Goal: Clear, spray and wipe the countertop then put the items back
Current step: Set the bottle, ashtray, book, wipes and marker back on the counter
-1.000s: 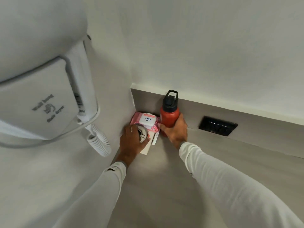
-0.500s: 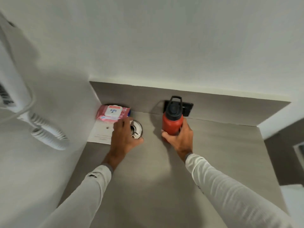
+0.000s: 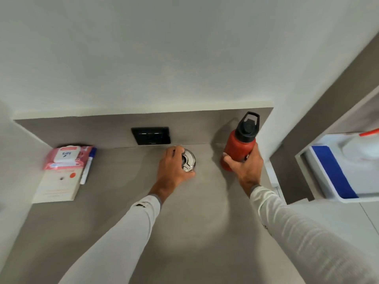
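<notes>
My right hand [image 3: 245, 169] grips a red bottle [image 3: 238, 149] with a black looped cap, held near the right end of the grey countertop [image 3: 184, 232]. My left hand [image 3: 172, 171] holds a small round silver tin [image 3: 188, 163] from above, close to the back wall. At the far left lie a pink wipes pack [image 3: 67, 157], a white booklet [image 3: 57, 187] under it, and a pen [image 3: 87, 167] beside them.
A black socket plate [image 3: 151, 135] sits in the grey backsplash. To the right, past the counter's end, a white tray [image 3: 336, 171] with a blue stripe holds a white spray bottle [image 3: 363, 148]. White walls close the left side and back.
Both hands have moved right along the counter, carrying the red bottle and the silver tin away from the left corner. The wipes pack, booklet and pen stayed behind.
</notes>
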`<state>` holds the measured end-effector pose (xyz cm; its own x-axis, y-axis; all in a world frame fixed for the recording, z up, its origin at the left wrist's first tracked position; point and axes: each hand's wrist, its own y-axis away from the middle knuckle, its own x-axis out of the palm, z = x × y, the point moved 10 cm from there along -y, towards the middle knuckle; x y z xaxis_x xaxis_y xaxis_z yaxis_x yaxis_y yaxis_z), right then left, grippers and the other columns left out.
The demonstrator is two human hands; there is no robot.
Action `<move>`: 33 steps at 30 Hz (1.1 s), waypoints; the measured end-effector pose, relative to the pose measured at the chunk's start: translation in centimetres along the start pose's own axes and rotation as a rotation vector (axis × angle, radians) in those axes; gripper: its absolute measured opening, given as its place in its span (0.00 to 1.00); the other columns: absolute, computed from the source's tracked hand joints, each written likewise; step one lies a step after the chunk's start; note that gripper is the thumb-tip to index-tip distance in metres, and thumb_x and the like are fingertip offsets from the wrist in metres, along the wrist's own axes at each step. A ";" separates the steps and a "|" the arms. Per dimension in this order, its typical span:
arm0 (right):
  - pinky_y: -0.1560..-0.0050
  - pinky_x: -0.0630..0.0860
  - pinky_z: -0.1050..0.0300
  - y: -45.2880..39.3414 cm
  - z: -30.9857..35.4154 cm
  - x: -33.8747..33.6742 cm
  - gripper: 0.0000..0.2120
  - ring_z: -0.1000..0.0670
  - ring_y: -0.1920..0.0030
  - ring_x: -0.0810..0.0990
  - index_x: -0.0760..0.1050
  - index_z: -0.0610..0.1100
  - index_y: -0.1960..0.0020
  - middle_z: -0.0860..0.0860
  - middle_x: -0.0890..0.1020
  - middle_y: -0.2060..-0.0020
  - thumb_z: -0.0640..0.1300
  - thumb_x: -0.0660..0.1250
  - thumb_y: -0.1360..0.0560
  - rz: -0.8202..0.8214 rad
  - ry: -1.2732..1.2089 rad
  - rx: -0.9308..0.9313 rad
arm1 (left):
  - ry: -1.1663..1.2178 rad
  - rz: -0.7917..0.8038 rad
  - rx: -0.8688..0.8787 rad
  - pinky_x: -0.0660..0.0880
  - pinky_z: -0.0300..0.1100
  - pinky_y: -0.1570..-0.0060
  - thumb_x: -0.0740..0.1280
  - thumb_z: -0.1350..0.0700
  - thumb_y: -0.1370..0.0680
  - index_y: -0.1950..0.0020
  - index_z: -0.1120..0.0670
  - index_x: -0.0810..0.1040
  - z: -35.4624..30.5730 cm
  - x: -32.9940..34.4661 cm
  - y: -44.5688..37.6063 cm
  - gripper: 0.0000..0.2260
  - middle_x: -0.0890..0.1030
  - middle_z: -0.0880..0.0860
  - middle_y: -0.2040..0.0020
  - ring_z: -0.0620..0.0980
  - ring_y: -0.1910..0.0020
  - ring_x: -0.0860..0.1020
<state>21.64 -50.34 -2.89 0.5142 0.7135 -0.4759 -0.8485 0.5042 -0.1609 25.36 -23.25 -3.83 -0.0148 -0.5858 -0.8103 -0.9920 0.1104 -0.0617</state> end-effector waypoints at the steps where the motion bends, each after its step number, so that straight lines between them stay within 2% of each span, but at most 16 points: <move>1: 0.48 0.81 0.47 -0.4 -0.3 -0.2 0.37 0.47 0.54 0.82 0.72 0.46 0.36 0.49 0.83 0.51 0.54 0.82 0.39 0.010 -0.001 -0.008 | -0.002 -0.008 -0.003 0.75 0.51 0.45 0.77 0.50 0.40 0.41 0.56 0.74 0.0 0.1 -0.4 0.30 0.76 0.55 0.43 0.58 0.44 0.75; 5: 0.50 0.83 0.51 -1.3 -0.5 0.2 0.36 0.51 0.55 0.83 0.72 0.48 0.37 0.53 0.83 0.52 0.57 0.82 0.40 0.047 -0.038 -0.035 | -0.018 -0.012 -0.047 0.74 0.50 0.44 0.77 0.51 0.38 0.40 0.56 0.73 0.6 0.3 -1.1 0.29 0.76 0.55 0.43 0.58 0.44 0.74; 7: 0.51 0.83 0.54 -1.6 -0.5 0.4 0.34 0.57 0.57 0.82 0.72 0.50 0.39 0.62 0.81 0.55 0.58 0.82 0.40 0.049 -0.066 -0.043 | -0.017 -0.015 -0.063 0.74 0.50 0.44 0.77 0.52 0.38 0.40 0.56 0.72 1.2 0.3 -1.0 0.30 0.75 0.55 0.43 0.57 0.43 0.74; 10: 0.53 0.82 0.63 -2.0 -0.6 0.8 0.33 0.65 0.56 0.81 0.73 0.53 0.41 0.72 0.79 0.56 0.58 0.82 0.41 0.067 -0.089 -0.047 | -0.005 -0.035 -0.066 0.74 0.48 0.44 0.77 0.52 0.38 0.40 0.56 0.71 1.9 0.2 -0.4 0.30 0.75 0.54 0.42 0.56 0.42 0.73; 13: 0.55 0.79 0.72 -2.4 -0.7 1.0 0.33 0.68 0.53 0.81 0.73 0.53 0.41 0.76 0.78 0.53 0.58 0.82 0.40 0.092 -0.090 -0.042 | 0.026 -0.041 -0.056 0.73 0.46 0.44 0.78 0.51 0.37 0.39 0.56 0.71 2.2 0.4 -0.3 0.30 0.75 0.54 0.42 0.56 0.42 0.73; 15: 0.51 0.78 0.70 -1.9 -0.8 1.1 0.34 0.63 0.51 0.81 0.72 0.51 0.40 0.69 0.79 0.52 0.59 0.82 0.40 0.105 -0.094 -0.017 | 0.046 -0.030 -0.056 0.73 0.46 0.43 0.79 0.50 0.37 0.38 0.55 0.70 2.3 0.5 -0.3 0.32 0.75 0.54 0.40 0.55 0.41 0.73; 18: 0.38 0.74 0.59 0.4 -1.6 0.8 0.44 0.52 0.41 0.75 0.68 0.44 0.31 0.51 0.76 0.40 0.63 0.81 0.38 0.080 0.029 0.002 | 0.129 -0.015 -0.063 0.72 0.43 0.39 0.80 0.47 0.37 0.34 0.53 0.68 2.6 0.4 0.4 0.36 0.74 0.52 0.37 0.53 0.38 0.72; 19: 0.36 0.74 0.56 1.5 -2.0 0.4 0.45 0.49 0.39 0.73 0.67 0.42 0.31 0.47 0.74 0.39 0.65 0.80 0.37 0.054 0.093 0.033 | 0.153 -0.016 -0.059 0.70 0.41 0.38 0.80 0.46 0.37 0.32 0.52 0.67 2.7 0.2 0.8 0.38 0.73 0.51 0.36 0.52 0.36 0.72; 21: 0.40 0.76 0.47 3.9 -2.1 0.0 0.38 0.44 0.44 0.75 0.71 0.39 0.37 0.44 0.75 0.45 0.64 0.77 0.33 -0.009 0.190 0.054 | 0.153 -0.010 -0.045 0.68 0.42 0.32 0.80 0.45 0.36 0.28 0.53 0.64 3.0 -0.2 1.8 0.42 0.70 0.52 0.31 0.52 0.31 0.69; 23: 0.47 0.76 0.41 5.9 -0.8 0.4 0.26 0.42 0.51 0.75 0.74 0.39 0.46 0.44 0.76 0.52 0.60 0.74 0.29 -0.039 0.233 -0.011 | 0.124 0.015 -0.051 0.67 0.49 0.29 0.79 0.44 0.35 0.26 0.55 0.61 3.8 -0.5 2.9 0.44 0.67 0.54 0.28 0.55 0.27 0.66; 26: 0.48 0.75 0.43 8.1 2.5 3.8 0.18 0.41 0.52 0.76 0.76 0.41 0.48 0.44 0.77 0.53 0.56 0.72 0.25 0.069 0.251 -0.175 | 0.023 0.027 -0.090 0.62 0.50 0.25 0.75 0.41 0.31 0.23 0.57 0.57 6.0 -2.0 4.8 0.45 0.62 0.58 0.23 0.56 0.23 0.60; 29: 0.47 0.74 0.47 9.9 6.5 9.0 0.19 0.43 0.48 0.76 0.76 0.44 0.42 0.47 0.78 0.47 0.58 0.69 0.24 0.236 0.409 -0.398 | -0.154 -0.046 -0.076 0.63 0.49 0.25 0.71 0.40 0.27 0.23 0.60 0.59 8.5 -5.4 6.6 0.41 0.63 0.61 0.23 0.57 0.23 0.61; 33: 0.34 0.71 0.44 11.8 10.1 16.0 0.27 0.38 0.30 0.72 0.72 0.43 0.28 0.40 0.73 0.29 0.55 0.66 0.23 0.452 0.584 -0.653 | -0.361 -0.160 -0.062 0.71 0.54 0.31 0.61 0.38 0.23 0.28 0.62 0.68 13.0 -11.8 8.7 0.34 0.71 0.64 0.28 0.61 0.29 0.71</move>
<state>21.12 -28.08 -3.69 0.1313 0.3321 -0.9341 -0.9425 -0.2503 -0.2214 18.59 -4.91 -2.38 0.1746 -0.2707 -0.9467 -0.9841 -0.0147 -0.1772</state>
